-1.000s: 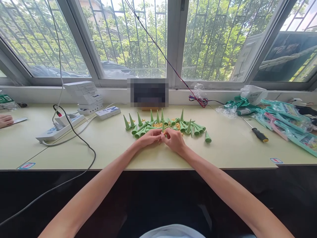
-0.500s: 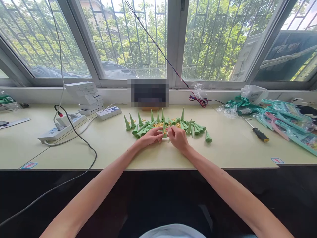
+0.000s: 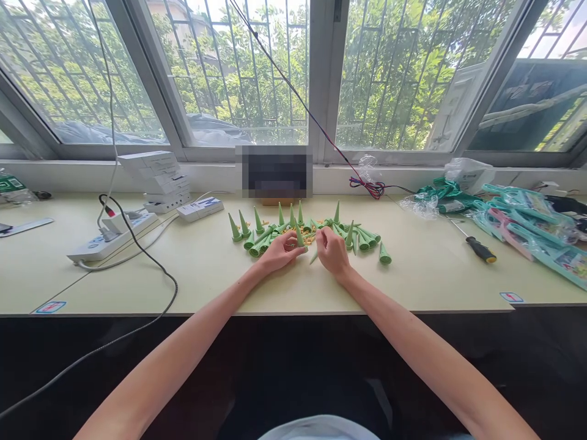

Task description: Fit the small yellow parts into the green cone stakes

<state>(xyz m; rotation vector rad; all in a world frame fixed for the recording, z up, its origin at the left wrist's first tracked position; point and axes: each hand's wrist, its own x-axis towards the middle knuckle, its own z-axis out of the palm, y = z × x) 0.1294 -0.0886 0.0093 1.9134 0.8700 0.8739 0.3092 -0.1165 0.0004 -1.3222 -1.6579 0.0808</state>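
My left hand (image 3: 280, 252) is closed around a pale green plastic cone (image 3: 299, 237), which leans slightly left with its tip up. Close to its right, my right hand (image 3: 332, 249) is curled into a pinch; its fingertips hide whatever they hold. A slim green point (image 3: 313, 258) shows just below that hand, and I cannot tell whether it is held or lies on the table. Behind both hands is a heap of small orange-yellow pieces (image 3: 310, 239). Green cones stand or lie around the heap, among them an upright cone (image 3: 337, 212) and a tipped cone (image 3: 384, 254).
At left are a power strip (image 3: 112, 238), a black cable (image 3: 172, 281) and stacked white boxes (image 3: 153, 177). To the right lie a screwdriver (image 3: 480, 249) and teal packaged items (image 3: 541, 226). A pixelated dark block (image 3: 275, 172) stands by the window.
The cone in my left hand has tilted left and moved slightly away from my right hand. My right hand has shifted a little to the right, widening the gap.
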